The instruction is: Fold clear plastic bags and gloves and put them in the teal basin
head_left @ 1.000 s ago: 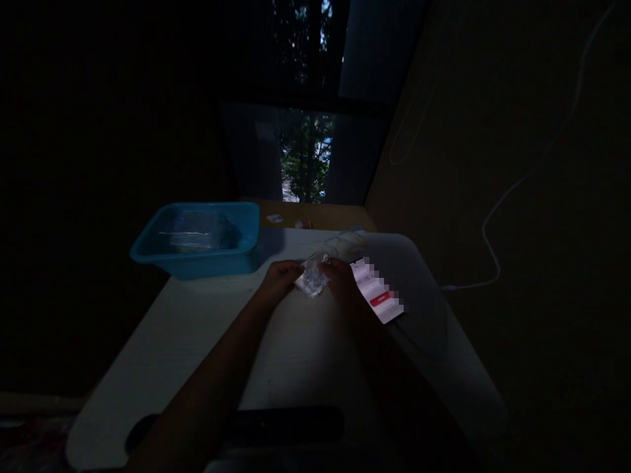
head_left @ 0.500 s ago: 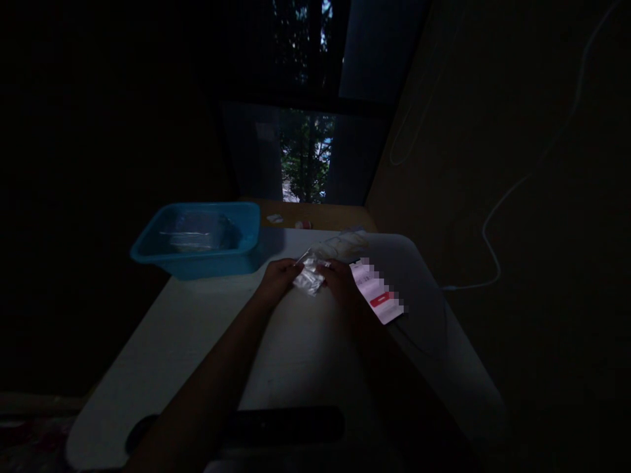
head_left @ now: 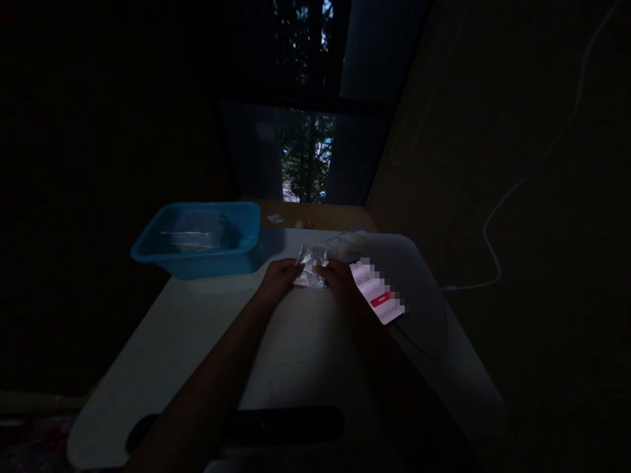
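Observation:
Between my two hands is a crinkled clear plastic bag (head_left: 312, 268), shiny and roughly square, held just above the white table (head_left: 296, 341). My left hand (head_left: 280, 274) pinches its left edge, thumb on top. On the opposite edge my right hand (head_left: 338, 276) grips it the same way. What the bag contains, if anything, is too dim to make out. Behind it and to the right lies a pale bundle in clear plastic (head_left: 348, 244). A lit phone (head_left: 377, 295) rests on the table beside my right hand.
At the back left stands a blue plastic basket (head_left: 217, 265) with plastic-wrapped packs (head_left: 192, 230) inside. A wooden sill (head_left: 335, 213) under the window holds a white scrap (head_left: 275, 218) and a small roll-shaped item (head_left: 303, 225). A white cable (head_left: 486, 230) hangs along the right wall.
The plastic bag has been turned and spread flatter between my fingers, and now looks squarer. Both hands stay in nearly the same place.

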Tool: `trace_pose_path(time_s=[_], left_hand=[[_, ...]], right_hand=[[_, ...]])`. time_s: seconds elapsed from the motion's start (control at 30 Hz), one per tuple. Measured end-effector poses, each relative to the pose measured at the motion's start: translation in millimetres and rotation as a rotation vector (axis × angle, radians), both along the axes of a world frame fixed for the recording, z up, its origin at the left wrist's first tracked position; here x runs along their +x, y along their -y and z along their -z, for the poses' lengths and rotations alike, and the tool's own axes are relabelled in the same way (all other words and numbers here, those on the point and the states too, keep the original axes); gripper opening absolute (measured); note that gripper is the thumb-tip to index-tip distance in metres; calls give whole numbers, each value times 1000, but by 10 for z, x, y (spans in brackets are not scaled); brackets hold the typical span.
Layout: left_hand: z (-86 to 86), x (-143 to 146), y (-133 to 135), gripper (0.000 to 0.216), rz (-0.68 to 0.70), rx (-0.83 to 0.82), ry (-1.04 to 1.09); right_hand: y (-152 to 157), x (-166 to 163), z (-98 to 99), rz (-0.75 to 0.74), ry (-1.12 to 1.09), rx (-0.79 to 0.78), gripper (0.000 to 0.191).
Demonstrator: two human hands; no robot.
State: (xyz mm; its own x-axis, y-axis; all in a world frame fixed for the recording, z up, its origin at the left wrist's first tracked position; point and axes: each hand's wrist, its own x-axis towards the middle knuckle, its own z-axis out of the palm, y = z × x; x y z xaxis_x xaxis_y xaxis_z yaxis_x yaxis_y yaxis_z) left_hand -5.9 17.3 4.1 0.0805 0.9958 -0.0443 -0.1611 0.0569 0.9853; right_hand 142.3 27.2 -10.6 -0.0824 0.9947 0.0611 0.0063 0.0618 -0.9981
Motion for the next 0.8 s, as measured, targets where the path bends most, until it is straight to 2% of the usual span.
trace_pose_path(time_s=[0.3, 0.8], left_hand=[[48, -27, -25, 27, 80, 53, -89], [109, -17, -65, 31, 47, 25, 17]], right_hand=[[-2, 8, -27, 61, -5, 49, 28], [13, 1, -50, 2, -49, 8, 24]])
